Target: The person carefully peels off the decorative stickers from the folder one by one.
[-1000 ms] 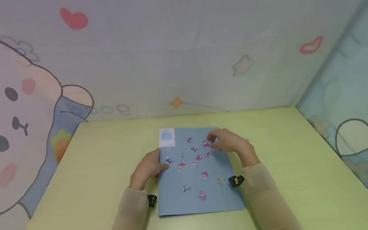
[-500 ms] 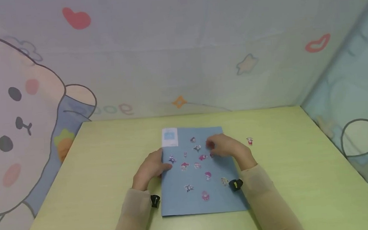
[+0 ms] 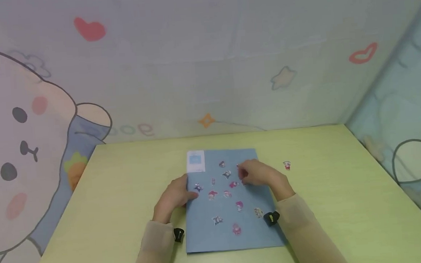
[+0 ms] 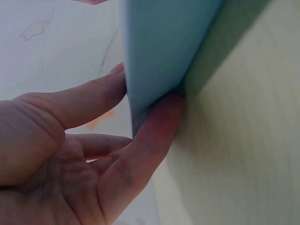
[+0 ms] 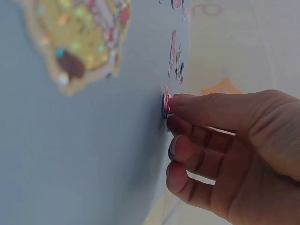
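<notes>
One sticker seems pinched by right-hand fingers.

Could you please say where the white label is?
In the head view, the white label is at the far left corner of the blue folder, beyond the left hand.

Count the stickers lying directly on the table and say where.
1 loose sticker, right of the blue folder, past the right hand. Others may be hidden under the folder.
</notes>
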Motion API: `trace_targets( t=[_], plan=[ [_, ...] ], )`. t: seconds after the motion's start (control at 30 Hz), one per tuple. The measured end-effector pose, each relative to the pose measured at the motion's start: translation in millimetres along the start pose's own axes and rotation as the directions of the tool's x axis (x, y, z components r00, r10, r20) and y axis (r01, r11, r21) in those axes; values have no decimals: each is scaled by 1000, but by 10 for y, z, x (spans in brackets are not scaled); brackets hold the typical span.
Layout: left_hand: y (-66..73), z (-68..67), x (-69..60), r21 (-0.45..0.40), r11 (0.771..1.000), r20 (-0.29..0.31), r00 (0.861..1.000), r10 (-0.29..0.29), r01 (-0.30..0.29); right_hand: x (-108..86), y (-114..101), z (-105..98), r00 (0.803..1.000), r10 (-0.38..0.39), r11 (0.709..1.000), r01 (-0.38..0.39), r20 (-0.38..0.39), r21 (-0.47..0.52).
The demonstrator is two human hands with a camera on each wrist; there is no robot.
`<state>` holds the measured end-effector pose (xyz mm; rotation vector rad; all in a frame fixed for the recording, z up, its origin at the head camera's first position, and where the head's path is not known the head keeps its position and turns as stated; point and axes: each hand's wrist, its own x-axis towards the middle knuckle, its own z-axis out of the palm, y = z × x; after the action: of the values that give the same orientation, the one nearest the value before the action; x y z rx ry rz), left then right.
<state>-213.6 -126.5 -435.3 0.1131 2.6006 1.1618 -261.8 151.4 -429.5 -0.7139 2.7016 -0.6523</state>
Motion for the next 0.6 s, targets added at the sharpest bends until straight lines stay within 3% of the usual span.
trace_targets(
  t=[0.37,0.6],
  plan=[
    [19,29,17,34,999,-21,1000,21,-21,-26,26,-28,998,-37,998,35,-42,-46],
    [-7,41,-1,37,999,-23,1000,2,-1,-76,-11,-48,997,-36,999,34,-64,-36]
  ],
)
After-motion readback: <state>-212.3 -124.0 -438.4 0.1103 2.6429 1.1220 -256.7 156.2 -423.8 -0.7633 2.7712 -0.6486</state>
